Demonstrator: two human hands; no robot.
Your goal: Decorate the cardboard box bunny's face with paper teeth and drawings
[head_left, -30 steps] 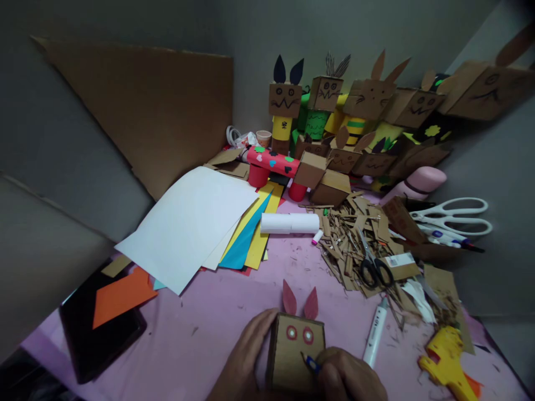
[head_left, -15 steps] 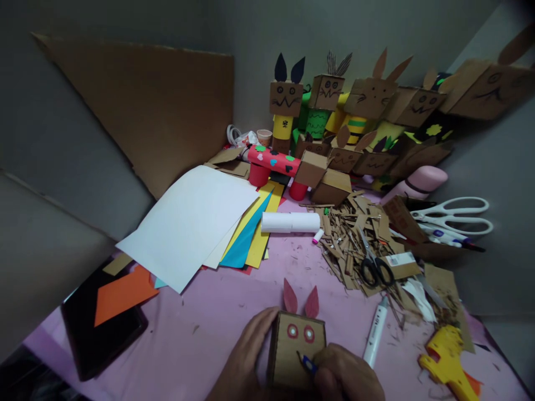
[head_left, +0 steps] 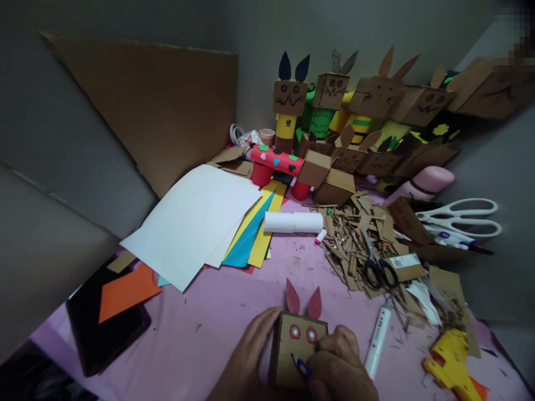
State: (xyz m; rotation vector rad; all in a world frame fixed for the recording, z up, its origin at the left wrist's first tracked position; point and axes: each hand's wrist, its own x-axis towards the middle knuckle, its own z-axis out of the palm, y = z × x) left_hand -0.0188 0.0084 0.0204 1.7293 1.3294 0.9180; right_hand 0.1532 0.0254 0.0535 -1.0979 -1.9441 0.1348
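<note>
A small cardboard box [head_left: 288, 370] with two pink paper ears [head_left: 314, 303] and two red-ringed white eyes stands low in the middle of the view. My left hand [head_left: 253, 356] is wrapped around its left side and steadies it. In my right hand [head_left: 340, 362] is a blue pencil [head_left: 304, 367], its dark tip against the front of the box below the eyes. The fingers cover most of the pencil and the box's lower right. On the table just right of this hand lies a white marker [head_left: 379, 337].
Cardboard scraps [head_left: 351, 245] with black-handled scissors [head_left: 379, 273] on them lie at right, near a yellow glue gun [head_left: 451, 362]. White sheets [head_left: 192, 217], a paper roll [head_left: 292, 222] and a black tablet-like slab [head_left: 87, 334] lie left and centre. Cardboard animal figures [head_left: 289, 97] stand behind.
The pencil tip has moved slightly left across the box front, and the right hand's fingers have shifted. The whole scene sits a little further right in view.
</note>
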